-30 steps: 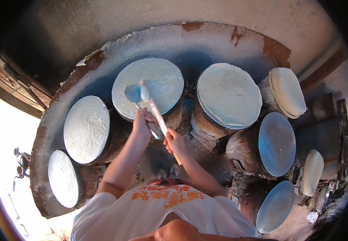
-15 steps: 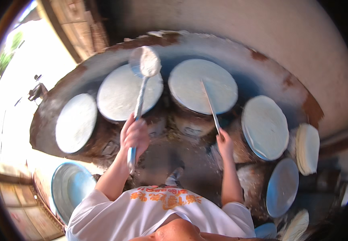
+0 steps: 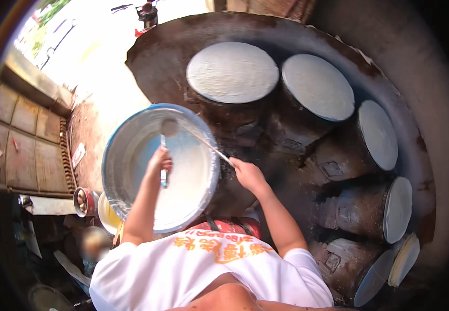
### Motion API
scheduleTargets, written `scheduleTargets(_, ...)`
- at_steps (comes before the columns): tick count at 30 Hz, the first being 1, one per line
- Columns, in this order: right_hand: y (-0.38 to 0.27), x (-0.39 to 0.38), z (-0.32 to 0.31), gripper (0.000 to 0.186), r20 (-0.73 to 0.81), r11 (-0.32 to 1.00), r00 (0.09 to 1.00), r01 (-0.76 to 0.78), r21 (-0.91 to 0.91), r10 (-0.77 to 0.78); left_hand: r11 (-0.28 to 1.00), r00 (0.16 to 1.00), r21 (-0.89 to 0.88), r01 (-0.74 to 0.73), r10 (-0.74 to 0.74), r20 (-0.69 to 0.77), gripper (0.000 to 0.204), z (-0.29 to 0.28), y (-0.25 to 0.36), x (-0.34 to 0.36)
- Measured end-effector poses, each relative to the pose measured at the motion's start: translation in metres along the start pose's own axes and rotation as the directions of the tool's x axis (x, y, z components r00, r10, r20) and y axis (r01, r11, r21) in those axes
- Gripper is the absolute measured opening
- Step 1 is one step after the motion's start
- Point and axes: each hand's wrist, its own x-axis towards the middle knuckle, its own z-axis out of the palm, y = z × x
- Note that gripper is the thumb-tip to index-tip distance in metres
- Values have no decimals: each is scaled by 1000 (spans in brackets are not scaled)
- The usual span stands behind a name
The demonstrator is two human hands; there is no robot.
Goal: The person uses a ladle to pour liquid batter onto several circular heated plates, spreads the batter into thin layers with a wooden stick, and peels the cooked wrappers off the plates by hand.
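Big blue-rimmed basin (image 3: 114, 168), white liquid (image 3: 188, 179) inside. Over basin's far half, ladle (image 3: 169, 127), long axis aimed at far rim, bowl straight beyond left hand (image 3: 160, 159), fingers wrapped round handle. Slim stick (image 3: 204, 141) slants inward over basin's right rim toward bowl; touching, can't tell. Right hand (image 3: 248, 174) grips it just outside rim. Left hand nearer basin's middle.

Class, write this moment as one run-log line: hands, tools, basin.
left hand: grips ladle | right hand: grips stick | basin: holds pale liquid, ladle within its outline
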Motion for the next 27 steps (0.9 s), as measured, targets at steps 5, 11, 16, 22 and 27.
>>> scheduleTargets(5,-42,44,73,22,272,875,932,-86,-476,240,721,972,659,213,-90,-216,59,-50,-55,31)
scheduleTargets(11,-55,22,109,21,218,888,923,-210,-409,318,911,932,406,69,86,-352,56,-80,-122,90)
scheduleTargets(16,-53,-4,107,28,256,900,879,-329,-287,403,876,938,-457,157,-276,-208,33,-41,-138,85)
scheduleTargets(22,-25,2,110,27,164,965,975,-111,-240,153,511,875,-736,444,-423,234,19,-52,-110,81)
scheduleTargets(27,-67,-24,62,30,476,688,800,-576,442,364,297,737,-676,674,-214,641,43,-32,-76,36)
